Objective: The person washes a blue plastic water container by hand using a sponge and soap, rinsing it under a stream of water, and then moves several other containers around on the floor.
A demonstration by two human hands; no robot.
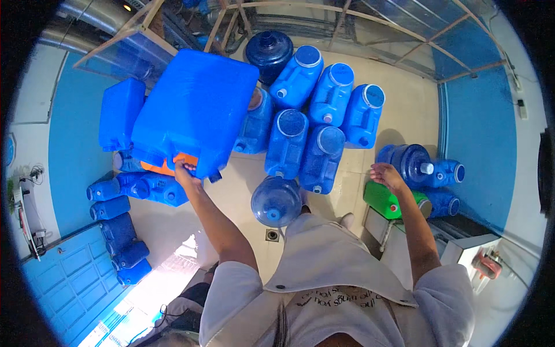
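Observation:
My left hand [185, 170] grips the handle of a large blue plastic water jug [201, 99], lifted at the left and tilted with its flat base towards the top. Behind its handle shows something orange [158, 166]. My right hand [383, 175] is raised above a green jug [381, 197], its fingers partly curled; whether it touches or holds anything cannot be told. Several blue jugs with round lids stand in the middle, one of them a slim container [286, 141]. A round translucent bottle [276, 201] is near my feet.
More blue containers [118, 232] line the left wall by a blue panelled door [73, 277]. A round bottle [403, 162] lies at the right. A dark round bottle [269, 54] is at the back, before a framed clear partition [373, 26]. A floor drain [272, 235] and another person [182, 312] are below.

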